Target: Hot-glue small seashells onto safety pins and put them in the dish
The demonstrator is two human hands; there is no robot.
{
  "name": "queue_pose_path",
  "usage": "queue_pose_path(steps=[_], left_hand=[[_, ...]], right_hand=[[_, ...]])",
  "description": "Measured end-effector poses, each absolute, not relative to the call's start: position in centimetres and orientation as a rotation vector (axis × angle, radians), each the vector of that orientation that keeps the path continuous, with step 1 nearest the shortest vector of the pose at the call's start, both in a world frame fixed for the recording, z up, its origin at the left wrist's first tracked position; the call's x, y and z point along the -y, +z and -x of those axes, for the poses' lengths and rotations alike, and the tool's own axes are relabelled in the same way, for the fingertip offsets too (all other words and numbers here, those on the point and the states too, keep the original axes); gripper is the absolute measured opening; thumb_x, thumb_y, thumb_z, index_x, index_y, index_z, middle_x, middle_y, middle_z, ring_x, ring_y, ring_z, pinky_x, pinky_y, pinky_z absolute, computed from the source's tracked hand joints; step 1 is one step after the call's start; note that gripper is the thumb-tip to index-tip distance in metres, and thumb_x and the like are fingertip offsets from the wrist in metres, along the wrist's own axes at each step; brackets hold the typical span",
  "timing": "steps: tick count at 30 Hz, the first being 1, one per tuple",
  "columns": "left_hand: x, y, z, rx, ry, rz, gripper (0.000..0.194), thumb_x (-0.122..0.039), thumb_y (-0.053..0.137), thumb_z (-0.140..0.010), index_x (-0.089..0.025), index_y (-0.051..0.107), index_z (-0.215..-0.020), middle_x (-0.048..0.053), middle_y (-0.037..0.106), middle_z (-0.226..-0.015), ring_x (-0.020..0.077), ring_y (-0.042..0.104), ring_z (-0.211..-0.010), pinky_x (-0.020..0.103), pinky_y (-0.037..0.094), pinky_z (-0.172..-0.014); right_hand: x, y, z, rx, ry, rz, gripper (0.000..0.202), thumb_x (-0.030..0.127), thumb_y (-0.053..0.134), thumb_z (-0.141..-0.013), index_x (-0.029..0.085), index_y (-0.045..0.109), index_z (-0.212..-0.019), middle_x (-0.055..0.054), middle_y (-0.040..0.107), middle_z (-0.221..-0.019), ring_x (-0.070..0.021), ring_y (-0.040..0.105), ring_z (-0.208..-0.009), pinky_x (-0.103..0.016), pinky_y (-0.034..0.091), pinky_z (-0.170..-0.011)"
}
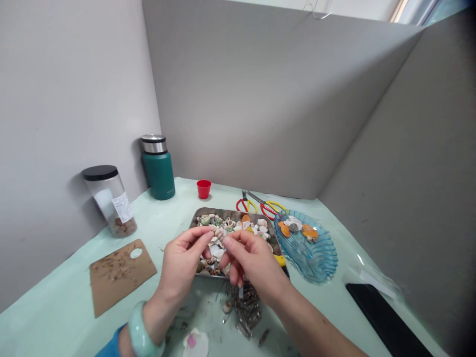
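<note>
My left hand [186, 258], with a pale green bangle at the wrist, is raised over a metal tray [193, 220] of small shells [211, 219]. Its thumb and index finger are pinched together. Close by on the right, my right hand [251, 260] is also in a pinch, its fingertips near those of the left. Whatever lies between the fingertips is too small to tell apart from the shells behind. Below the tray is a pile of small metal pieces [247, 310], partly under my right hand. A white shell piece with a pink spot [196, 343] rests at the bottom edge.
A blue glass plate [316, 263] with orange and white shells is on the right, a black object [386, 320] beyond it. Scissors [266, 203] and a red cup [204, 189] stand behind the tray. Leftward are a green bottle [159, 173], a jar [113, 203] and brown cardboard [122, 292].
</note>
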State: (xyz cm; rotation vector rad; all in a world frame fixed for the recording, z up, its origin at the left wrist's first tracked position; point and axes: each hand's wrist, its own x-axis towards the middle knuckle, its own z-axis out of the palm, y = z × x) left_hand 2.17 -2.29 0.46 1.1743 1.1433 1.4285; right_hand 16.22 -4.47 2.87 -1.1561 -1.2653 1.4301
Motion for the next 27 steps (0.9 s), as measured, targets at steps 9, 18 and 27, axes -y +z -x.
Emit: queue_pose_path(steps=[9,18,27], left_hand=[[2.26,0.23,-2.13,-1.115,1.429,-1.190,0.019,-0.032,0.068,-0.070,-0.018,0.069,-0.083,-0.005,0.056,-0.049,0.0082,0.048,-0.050,0.017,0.040,-0.052],[2.40,0.09,-2.05,-1.112,1.399,-1.223,0.016,-0.030,0.069,-0.069,-0.018,0.070,-0.079,-0.004,0.059,-0.051,0.0090,0.050,-0.049,0.018,0.041,-0.050],[2.19,-0.05,-2.08,-1.085,1.421,-1.159,0.016,-0.030,0.069,-0.069,-0.018,0.070,-0.080,-0.004,0.057,-0.050,0.0081,0.049,-0.049,0.017,0.039,-0.049]], right_hand=[[4.59,3.00,-16.19,1.229,1.378,1.152,0.020,0.036,0.056,-0.078,0.016,0.052,-0.079,0.003,0.061,-0.059,-0.0044,0.048,-0.034,-0.014,0.034,-0.033],[4.43,2.90,-15.98,1.246,1.361,1.199,0.016,0.032,0.055,-0.079,0.017,0.049,-0.078,0.004,0.060,-0.058,-0.0044,0.048,-0.031,-0.013,0.031,-0.031],[4.48,2.86,-16.19,1.254,1.397,1.195,0.023,0.035,0.058,-0.076,0.018,0.048,-0.087,0.003,0.062,-0.061,-0.0068,0.050,-0.034,-0.015,0.035,-0.031]])
